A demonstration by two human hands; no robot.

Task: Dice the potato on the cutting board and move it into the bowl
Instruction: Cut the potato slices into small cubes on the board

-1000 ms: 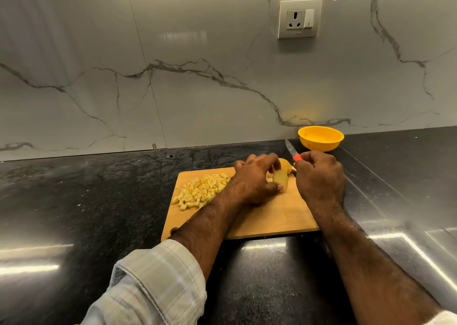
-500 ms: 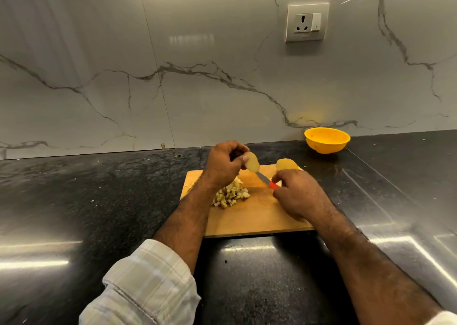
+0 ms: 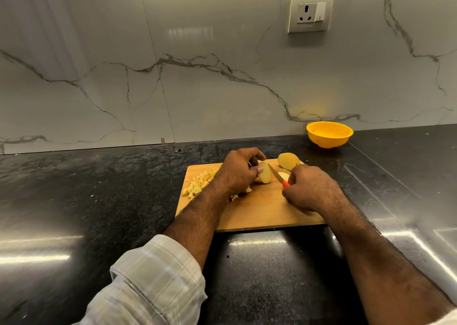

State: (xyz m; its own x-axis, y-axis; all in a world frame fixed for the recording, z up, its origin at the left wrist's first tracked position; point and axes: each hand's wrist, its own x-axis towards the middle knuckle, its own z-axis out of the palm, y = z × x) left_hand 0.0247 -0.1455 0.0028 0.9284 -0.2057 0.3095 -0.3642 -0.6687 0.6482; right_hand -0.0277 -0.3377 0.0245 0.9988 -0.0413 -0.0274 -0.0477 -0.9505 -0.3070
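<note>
On the wooden cutting board (image 3: 259, 213) my left hand (image 3: 238, 170) pinches a potato slice (image 3: 264, 176) and holds it down on the wood. My right hand (image 3: 310, 188) grips a knife (image 3: 278, 176) with a red handle; its blade points toward the slice and lies beside it. A larger potato piece (image 3: 288, 160) sits at the board's far edge, with a pale piece (image 3: 284, 175) just in front of it. A pile of diced potato (image 3: 197, 184) lies on the board's left side, partly hidden by my left forearm. The yellow bowl (image 3: 330, 134) stands by the wall, to the board's far right.
The board lies on a glossy black countertop (image 3: 99, 201) that runs left and right. A marble wall (image 3: 197, 77) with a power socket (image 3: 310, 12) rises behind it. My checked sleeve (image 3: 153, 282) fills the lower left.
My left hand has lowered the slice from the air onto the board. The right hand with the knife has moved in beside it. The camera has shifted slightly.
</note>
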